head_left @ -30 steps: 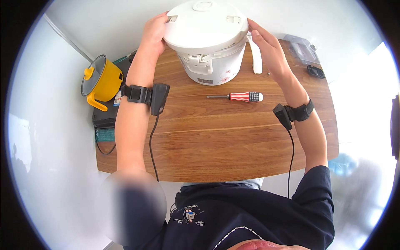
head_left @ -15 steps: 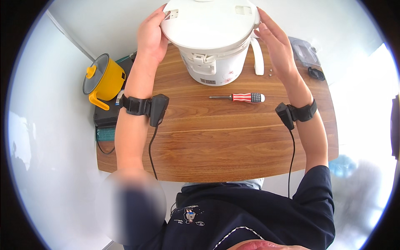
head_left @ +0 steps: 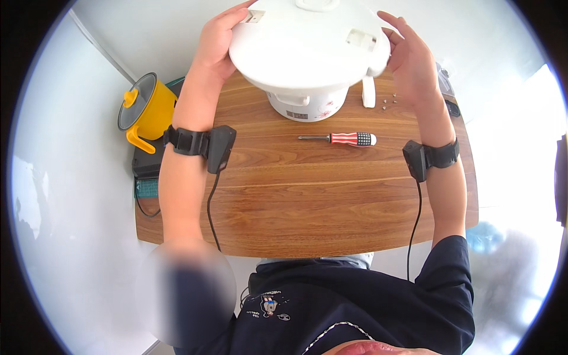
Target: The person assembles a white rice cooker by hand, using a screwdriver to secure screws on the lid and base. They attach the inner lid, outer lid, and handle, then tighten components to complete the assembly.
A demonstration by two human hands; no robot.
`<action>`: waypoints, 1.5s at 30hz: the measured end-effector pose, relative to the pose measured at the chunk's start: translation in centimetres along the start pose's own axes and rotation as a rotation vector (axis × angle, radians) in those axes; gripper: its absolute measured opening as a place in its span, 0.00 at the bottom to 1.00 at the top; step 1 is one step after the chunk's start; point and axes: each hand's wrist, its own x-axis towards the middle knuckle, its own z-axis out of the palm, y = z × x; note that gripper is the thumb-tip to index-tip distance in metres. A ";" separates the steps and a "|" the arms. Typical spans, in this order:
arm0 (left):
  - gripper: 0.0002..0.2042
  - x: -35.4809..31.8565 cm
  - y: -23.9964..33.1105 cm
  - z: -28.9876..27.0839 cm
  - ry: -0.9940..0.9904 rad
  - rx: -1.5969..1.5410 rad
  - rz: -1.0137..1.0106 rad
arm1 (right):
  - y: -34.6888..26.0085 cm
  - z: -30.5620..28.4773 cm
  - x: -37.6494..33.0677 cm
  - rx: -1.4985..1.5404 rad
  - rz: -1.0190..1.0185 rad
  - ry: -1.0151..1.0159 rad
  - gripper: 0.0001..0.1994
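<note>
A white rice cooker (head_left: 307, 107) with a flower print stands at the far side of the table. Its round white lid (head_left: 302, 44) is raised and tilted over the body, covering most of it. My left hand (head_left: 218, 44) grips the lid's left edge, its fingertips partly hidden behind it. Beside the lid's right edge is my right hand (head_left: 413, 62), fingers apart; whether they touch the rim I cannot tell. A white curved handle piece (head_left: 368, 93) lies partly under the lid's right side. Several small screws (head_left: 384, 108) lie near it.
A screwdriver (head_left: 343, 139) with a red, white and black handle lies mid-table. At the left, a yellow pot (head_left: 155, 109) with a grey lid sits on a black case (head_left: 148, 165), near a green mat (head_left: 147, 188). A small black object (head_left: 452, 108) lies by the right edge.
The lid has risen and tilted, shifting slightly right, and now hides the cooker's front latch area. My right hand has moved right, uncovering more screws.
</note>
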 end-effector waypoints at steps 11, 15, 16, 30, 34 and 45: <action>0.26 1.1 0.8 0.8 0.034 0.132 0.065 | -3.1 6.2 -0.2 0.034 -0.016 -0.016 0.24; 0.28 -0.3 1.2 2.0 -0.009 -0.027 0.108 | -1.9 5.1 2.1 0.280 -0.114 0.137 0.22; 0.28 0.2 0.5 1.6 -0.002 -0.020 0.165 | -1.4 5.0 2.8 0.255 -0.111 0.172 0.22; 0.30 2.8 -6.1 -3.3 0.149 0.083 0.176 | 3.5 6.7 4.7 -0.551 -0.191 0.299 0.32; 0.30 3.5 -7.9 -4.6 0.220 0.071 0.133 | 4.7 5.7 5.2 -0.672 -0.228 0.304 0.29; 0.26 3.2 -8.7 -4.4 0.266 0.047 -0.008 | 5.5 4.0 3.2 -0.203 -0.071 0.178 0.26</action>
